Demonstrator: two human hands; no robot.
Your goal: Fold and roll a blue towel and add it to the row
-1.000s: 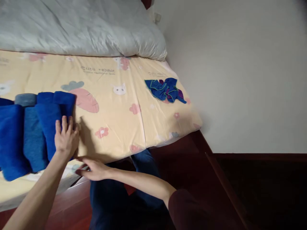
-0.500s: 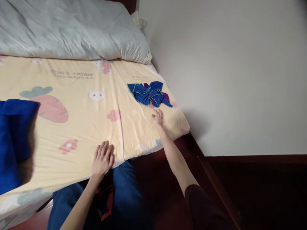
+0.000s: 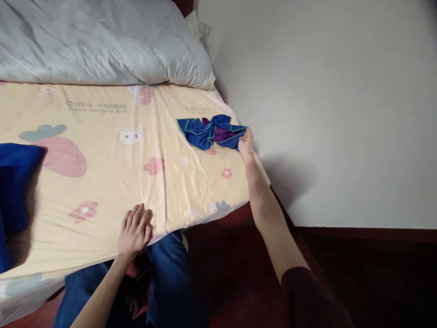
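Observation:
A crumpled blue and purple cloth (image 3: 208, 131) with green trim lies near the right edge of the bed. My right hand (image 3: 245, 145) reaches out to it and its fingers are closed on the cloth's right end. My left hand (image 3: 134, 231) rests flat on the yellow printed sheet (image 3: 112, 173) near the bed's front edge, fingers stretched out and holding nothing. Folded blue towels (image 3: 15, 191) show at the far left, partly cut off by the frame.
A grey-white duvet (image 3: 102, 43) is bunched along the far side of the bed. A plain wall (image 3: 324, 105) stands close on the right, with dark wooden floor below. My legs in blue jeans (image 3: 170, 282) are against the bed's front edge.
My view swung right, away from the folded towels. My left hand left the towels and lies on the sheet. My right hand stretched across the bed and took hold of the crumpled cloth.

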